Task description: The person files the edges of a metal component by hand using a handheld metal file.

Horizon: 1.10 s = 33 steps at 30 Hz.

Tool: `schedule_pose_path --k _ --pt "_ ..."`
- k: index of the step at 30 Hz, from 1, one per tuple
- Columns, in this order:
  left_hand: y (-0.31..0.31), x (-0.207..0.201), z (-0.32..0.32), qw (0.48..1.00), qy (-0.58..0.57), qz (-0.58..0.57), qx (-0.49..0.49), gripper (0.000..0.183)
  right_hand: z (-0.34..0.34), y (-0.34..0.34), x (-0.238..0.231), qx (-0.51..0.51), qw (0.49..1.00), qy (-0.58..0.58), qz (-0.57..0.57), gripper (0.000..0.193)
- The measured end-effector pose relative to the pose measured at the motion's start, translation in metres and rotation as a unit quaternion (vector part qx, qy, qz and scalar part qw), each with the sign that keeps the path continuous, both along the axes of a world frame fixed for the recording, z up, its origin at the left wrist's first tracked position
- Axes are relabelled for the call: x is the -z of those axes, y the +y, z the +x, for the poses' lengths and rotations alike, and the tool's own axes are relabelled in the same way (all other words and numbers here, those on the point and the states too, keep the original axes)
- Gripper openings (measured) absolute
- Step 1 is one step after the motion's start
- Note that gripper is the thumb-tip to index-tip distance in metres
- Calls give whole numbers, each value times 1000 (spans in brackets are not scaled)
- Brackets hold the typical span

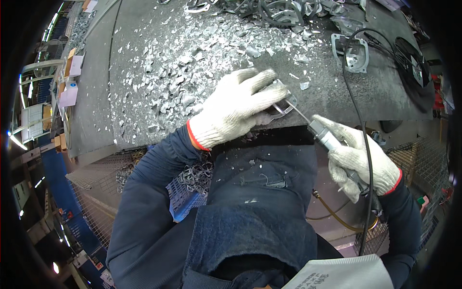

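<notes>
With the left hand (238,108) pinning the metal casting (284,103) at the counter (144,58) edge and the right hand (358,161) gripping the pneumatic deburring tool (332,144), steady pressure and light strokes seemed wise.

- Two gloved hands: the left hand (238,108) and the right hand (358,161).
- One metal ring part (281,107) under the left hand.
- One powered hand tool (327,139), with one thin bit.
- One grey bench (380,94).
- One square metal frame part (355,53) lying apart on the bench.
- One black cable (358,111).
- One blue crate (185,200) of metal parts.
- One pile of ring parts (279,12) at the far edge; too tangled to count.
- Metal flakes (168,77): too many to count.
</notes>
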<state>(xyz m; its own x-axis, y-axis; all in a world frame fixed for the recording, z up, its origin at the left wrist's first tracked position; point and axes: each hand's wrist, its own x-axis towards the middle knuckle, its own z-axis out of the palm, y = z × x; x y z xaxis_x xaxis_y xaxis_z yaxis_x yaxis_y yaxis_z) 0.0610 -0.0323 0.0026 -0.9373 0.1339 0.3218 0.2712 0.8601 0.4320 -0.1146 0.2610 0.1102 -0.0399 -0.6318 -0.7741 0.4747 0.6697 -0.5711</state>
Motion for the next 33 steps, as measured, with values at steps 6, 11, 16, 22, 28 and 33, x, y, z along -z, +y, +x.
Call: schedule_pose_path --k 6,11,16,22,28,33 --pt "0 2 0 998 60 10 36 70 0 -1 -9 -10 997 -73 4 93" --pt "-1 3 -2 995 84 1 48 65 5 9 -17 -80 994 30 72 96" --pt "0 2 0 997 57 -9 47 58 16 12 -12 -212 931 295 -26 89" --pt "6 9 0 985 161 -48 40 48 24 10 -26 -143 973 173 49 85" --pt "6 3 5 986 139 -72 50 46 30 14 -26 -37 997 -14 60 89" --pt "6 -1 0 986 141 -66 62 56 55 17 -3 65 994 -84 -31 93"
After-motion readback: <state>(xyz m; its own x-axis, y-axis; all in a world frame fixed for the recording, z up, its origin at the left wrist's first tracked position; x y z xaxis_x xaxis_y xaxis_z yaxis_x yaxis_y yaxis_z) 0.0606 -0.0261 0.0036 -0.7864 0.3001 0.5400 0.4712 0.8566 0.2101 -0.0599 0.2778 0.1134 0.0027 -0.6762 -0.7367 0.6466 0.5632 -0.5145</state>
